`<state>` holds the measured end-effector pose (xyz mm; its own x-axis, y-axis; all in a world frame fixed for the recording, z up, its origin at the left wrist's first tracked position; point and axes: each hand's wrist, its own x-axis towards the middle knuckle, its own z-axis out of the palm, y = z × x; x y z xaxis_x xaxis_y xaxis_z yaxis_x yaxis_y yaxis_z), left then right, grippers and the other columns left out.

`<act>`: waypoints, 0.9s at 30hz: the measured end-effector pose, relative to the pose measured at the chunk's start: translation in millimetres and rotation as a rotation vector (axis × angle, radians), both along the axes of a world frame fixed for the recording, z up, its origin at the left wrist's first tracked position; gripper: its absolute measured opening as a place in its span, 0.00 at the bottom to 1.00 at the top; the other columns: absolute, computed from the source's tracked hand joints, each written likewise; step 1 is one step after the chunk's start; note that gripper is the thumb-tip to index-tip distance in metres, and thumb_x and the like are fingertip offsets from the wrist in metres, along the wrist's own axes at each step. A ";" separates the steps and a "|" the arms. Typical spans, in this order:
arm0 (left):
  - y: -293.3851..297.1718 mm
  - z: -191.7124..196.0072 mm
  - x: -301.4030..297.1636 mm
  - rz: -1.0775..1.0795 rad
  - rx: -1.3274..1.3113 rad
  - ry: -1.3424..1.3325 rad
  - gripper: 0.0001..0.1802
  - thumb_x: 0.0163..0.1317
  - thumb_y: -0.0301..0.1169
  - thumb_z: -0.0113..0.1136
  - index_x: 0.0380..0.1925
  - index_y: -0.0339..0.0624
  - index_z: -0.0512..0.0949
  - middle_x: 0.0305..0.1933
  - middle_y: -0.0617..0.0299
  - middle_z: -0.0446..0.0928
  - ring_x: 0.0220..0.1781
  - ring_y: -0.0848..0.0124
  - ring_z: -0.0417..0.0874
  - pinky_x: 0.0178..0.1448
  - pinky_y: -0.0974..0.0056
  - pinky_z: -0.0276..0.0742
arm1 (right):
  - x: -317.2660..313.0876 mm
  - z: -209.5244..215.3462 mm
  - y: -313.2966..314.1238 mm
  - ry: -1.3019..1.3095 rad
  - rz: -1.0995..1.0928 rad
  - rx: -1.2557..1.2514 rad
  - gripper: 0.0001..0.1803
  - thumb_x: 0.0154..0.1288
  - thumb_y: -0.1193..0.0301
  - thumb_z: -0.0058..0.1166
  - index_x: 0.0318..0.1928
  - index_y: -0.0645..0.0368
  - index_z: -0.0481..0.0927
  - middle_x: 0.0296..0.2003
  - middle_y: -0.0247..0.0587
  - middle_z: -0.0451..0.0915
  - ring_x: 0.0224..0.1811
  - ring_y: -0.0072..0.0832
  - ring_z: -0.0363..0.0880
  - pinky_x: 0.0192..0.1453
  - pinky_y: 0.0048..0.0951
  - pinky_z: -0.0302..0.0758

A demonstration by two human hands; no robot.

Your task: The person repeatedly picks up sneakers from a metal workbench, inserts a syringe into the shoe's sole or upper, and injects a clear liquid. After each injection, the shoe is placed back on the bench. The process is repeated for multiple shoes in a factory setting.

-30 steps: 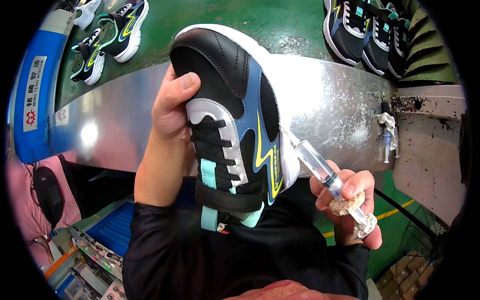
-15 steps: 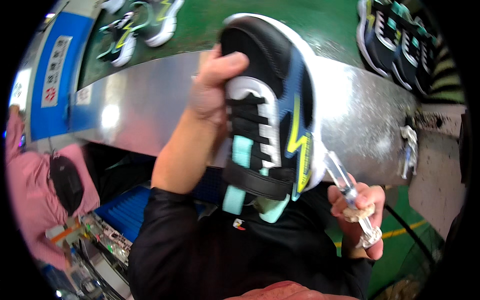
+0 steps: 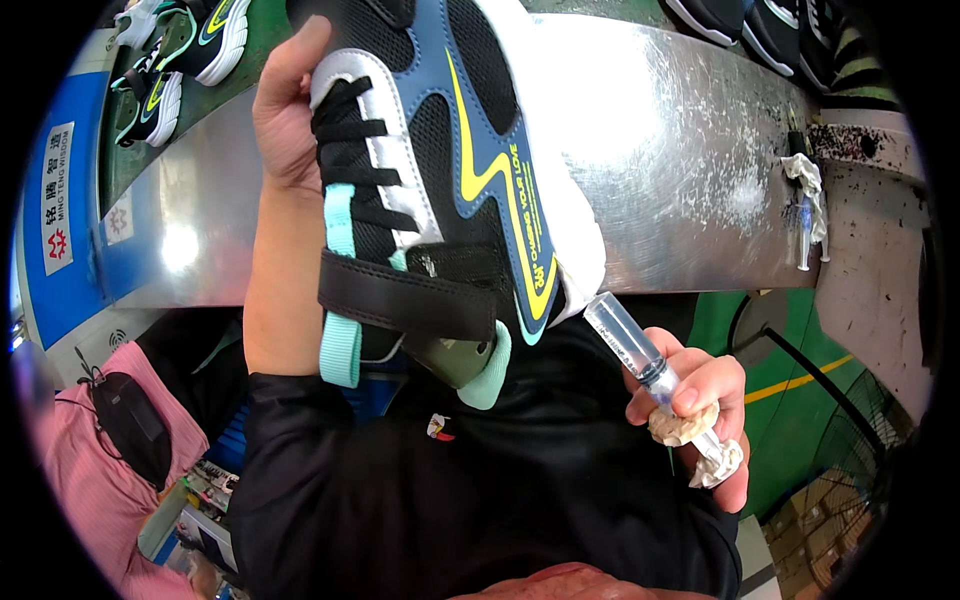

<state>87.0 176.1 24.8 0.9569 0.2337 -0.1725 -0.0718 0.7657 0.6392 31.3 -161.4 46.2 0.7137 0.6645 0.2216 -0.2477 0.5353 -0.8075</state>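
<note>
My left hand (image 3: 288, 112) is wrapped around the toe end of a black, blue and white sneaker (image 3: 432, 165), its thumb over the upper. The shoe has a yellow zigzag stripe, mint loops and a black strap; its heel points down toward me. In my right hand (image 3: 712, 385) is a clear plastic syringe (image 3: 622, 338), with cream wrapping around its flange and plunger end. The syringe's front end is at the white sole (image 3: 580, 245) near the heel; whether it touches cannot be made out.
A shiny metal bench (image 3: 690, 150) lies beyond the shoe. More sneakers stand at the far left (image 3: 200, 40) and far right (image 3: 770, 35). Another wrapped syringe (image 3: 805, 205) is at the bench's right end. A person in pink (image 3: 95, 450) is at left; a wire-guarded fan (image 3: 850, 450) stands at lower right.
The sneaker has moved left and up and looks larger, with its toe now partly out of view. My right hand and the syringe have shifted slightly left, staying near the heel.
</note>
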 end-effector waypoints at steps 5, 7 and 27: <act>2.3 -3.8 -1.2 0.018 0.079 -0.051 0.07 0.62 0.27 0.52 0.34 0.37 0.78 0.32 0.55 0.81 0.32 0.67 0.84 0.37 0.64 0.84 | -7.9 -2.4 -4.2 0.007 -0.026 0.000 0.47 0.41 0.33 0.61 0.48 0.63 0.74 0.32 0.46 0.79 0.29 0.26 0.64 0.35 0.25 0.59; 4.3 -4.5 -1.2 0.030 0.105 -0.064 0.07 0.62 0.27 0.52 0.34 0.37 0.78 0.31 0.56 0.81 0.32 0.68 0.84 0.36 0.64 0.84 | -8.9 -6.0 -5.8 0.007 -0.017 0.007 0.47 0.41 0.33 0.61 0.48 0.63 0.74 0.32 0.46 0.79 0.29 0.26 0.64 0.35 0.25 0.59; 76.8 -30.0 -43.3 0.008 0.297 0.310 0.19 0.62 0.39 0.49 0.44 0.35 0.74 0.42 0.52 0.78 0.41 0.61 0.81 0.47 0.59 0.77 | -6.2 -37.4 -18.3 -0.154 0.009 -0.043 0.46 0.39 0.36 0.65 0.47 0.63 0.75 0.34 0.37 0.80 0.25 0.27 0.64 0.33 0.27 0.59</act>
<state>43.6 252.8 -5.2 0.8683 0.3236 -0.3760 0.1538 0.5450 0.8242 25.1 -179.8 8.8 0.6672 0.6820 0.2994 -0.1237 0.4979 -0.8584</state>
